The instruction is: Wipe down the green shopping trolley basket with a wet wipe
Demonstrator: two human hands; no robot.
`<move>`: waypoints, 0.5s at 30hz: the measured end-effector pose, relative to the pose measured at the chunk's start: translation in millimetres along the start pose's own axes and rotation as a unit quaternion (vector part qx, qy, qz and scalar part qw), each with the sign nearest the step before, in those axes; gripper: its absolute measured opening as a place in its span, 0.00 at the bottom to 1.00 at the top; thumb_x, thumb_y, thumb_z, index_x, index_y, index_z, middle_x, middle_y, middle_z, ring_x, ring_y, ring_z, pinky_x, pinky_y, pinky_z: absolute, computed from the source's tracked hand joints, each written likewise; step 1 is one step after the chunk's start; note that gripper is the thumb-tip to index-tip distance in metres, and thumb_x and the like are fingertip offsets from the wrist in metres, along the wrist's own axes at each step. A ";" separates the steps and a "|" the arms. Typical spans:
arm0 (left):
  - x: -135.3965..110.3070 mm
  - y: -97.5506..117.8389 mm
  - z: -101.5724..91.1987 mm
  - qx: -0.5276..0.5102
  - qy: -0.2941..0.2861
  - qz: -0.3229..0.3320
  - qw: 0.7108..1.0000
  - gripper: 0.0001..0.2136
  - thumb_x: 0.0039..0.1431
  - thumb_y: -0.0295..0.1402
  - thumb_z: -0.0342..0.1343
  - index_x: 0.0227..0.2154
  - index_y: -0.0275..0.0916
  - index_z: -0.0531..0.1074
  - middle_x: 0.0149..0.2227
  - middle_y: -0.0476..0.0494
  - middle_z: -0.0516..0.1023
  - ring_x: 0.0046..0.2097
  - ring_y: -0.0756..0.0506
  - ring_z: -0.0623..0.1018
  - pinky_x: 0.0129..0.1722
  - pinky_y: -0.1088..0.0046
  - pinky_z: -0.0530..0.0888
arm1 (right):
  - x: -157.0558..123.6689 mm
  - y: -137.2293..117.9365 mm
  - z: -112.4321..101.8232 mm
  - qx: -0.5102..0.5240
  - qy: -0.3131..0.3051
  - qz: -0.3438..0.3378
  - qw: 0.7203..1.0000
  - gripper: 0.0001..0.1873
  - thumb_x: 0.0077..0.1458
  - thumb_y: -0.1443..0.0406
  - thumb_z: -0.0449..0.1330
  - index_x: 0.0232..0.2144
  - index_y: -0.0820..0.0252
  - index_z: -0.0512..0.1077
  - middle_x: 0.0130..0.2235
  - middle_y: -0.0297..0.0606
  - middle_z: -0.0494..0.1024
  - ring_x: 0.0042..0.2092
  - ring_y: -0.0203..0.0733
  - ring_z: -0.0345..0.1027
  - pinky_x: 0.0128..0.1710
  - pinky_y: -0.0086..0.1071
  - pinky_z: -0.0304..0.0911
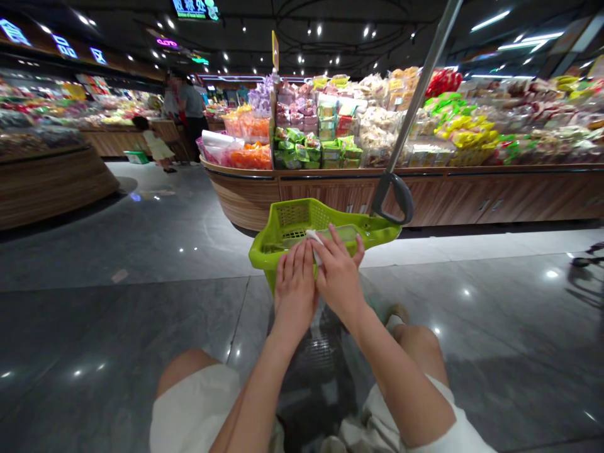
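Pinched closed between the left hand (295,292) and right hand (338,277), a small white item (314,244) is being held just above a lime-green shopping basket (295,214), while a snack display counter (438,198) is being faced beyond.

Premises: retail food shop, supermarket type, packaged-snack section. Evidence: a curved wood-veneer display counter (243,198) with its upper edge stacked with bagged, brightly coloured snacks (358,129); illuminated blue overhead section signs (64,45); polished dark grey tile floor (141,251); a lime-green plastic shopping basket (302,220) in the foreground; a shopper (191,107) standing beyond, between counters.
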State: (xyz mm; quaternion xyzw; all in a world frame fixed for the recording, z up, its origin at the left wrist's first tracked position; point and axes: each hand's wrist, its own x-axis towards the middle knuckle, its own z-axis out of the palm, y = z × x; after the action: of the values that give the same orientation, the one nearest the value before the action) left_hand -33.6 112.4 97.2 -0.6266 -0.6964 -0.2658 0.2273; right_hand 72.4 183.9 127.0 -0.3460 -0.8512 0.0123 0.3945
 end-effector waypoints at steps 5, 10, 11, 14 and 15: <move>-2.4 -3.3 -3.2 -0.009 -0.009 0.013 1.000 0.39 0.54 0.24 0.52 0.69 0.29 0.45 0.69 0.34 0.59 0.68 0.37 0.60 0.69 0.55 0.55 | 5.9 39.0 -14.7 -0.043 0.065 0.148 0.986 0.27 0.55 0.74 0.49 0.49 0.46 0.76 0.54 0.32 0.79 0.68 0.48 0.54 0.66 0.62 0.27; -5.4 0.4 -3.0 -0.002 -0.001 0.000 1.000 0.39 0.54 0.24 0.52 0.69 0.29 0.46 0.69 0.35 0.59 0.69 0.37 0.59 0.69 0.54 0.53 | -2.3 15.4 -6.9 -0.028 0.024 0.080 0.996 0.32 0.53 0.76 0.48 0.57 0.49 0.70 0.61 0.34 0.73 0.70 0.46 0.48 0.68 0.58 0.26; -6.2 0.4 -3.2 -0.002 0.001 -0.002 1.000 0.38 0.54 0.23 0.52 0.69 0.29 0.47 0.69 0.35 0.59 0.69 0.37 0.59 0.69 0.54 0.53 | -4.1 7.7 -4.9 -0.009 -0.002 0.031 0.999 0.33 0.53 0.77 0.48 0.58 0.49 0.69 0.62 0.33 0.71 0.71 0.44 0.47 0.68 0.55 0.26; -8.7 -1.2 -5.5 -0.008 -0.001 0.003 1.000 0.39 0.53 0.22 0.50 0.69 0.31 0.45 0.69 0.36 0.59 0.69 0.38 0.59 0.69 0.55 0.53 | -4.7 10.9 -4.9 0.026 -0.008 -0.003 1.000 0.32 0.53 0.76 0.48 0.55 0.47 0.71 0.60 0.31 0.74 0.70 0.42 0.49 0.68 0.54 0.24; -9.4 -1.5 -6.4 -0.011 -0.002 0.008 1.000 0.40 0.53 0.22 0.50 0.69 0.31 0.44 0.69 0.36 0.59 0.69 0.38 0.59 0.69 0.55 0.54 | -3.8 20.0 -6.0 0.031 0.020 0.029 0.999 0.31 0.52 0.76 0.48 0.52 0.46 0.73 0.58 0.30 0.76 0.69 0.43 0.51 0.68 0.55 0.24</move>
State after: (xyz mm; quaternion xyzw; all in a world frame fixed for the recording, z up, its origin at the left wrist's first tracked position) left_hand -34.1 101.0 95.8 -0.6349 -0.6891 -0.2706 0.2211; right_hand 89.7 195.3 122.8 -0.3586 -0.8318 0.0437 0.4214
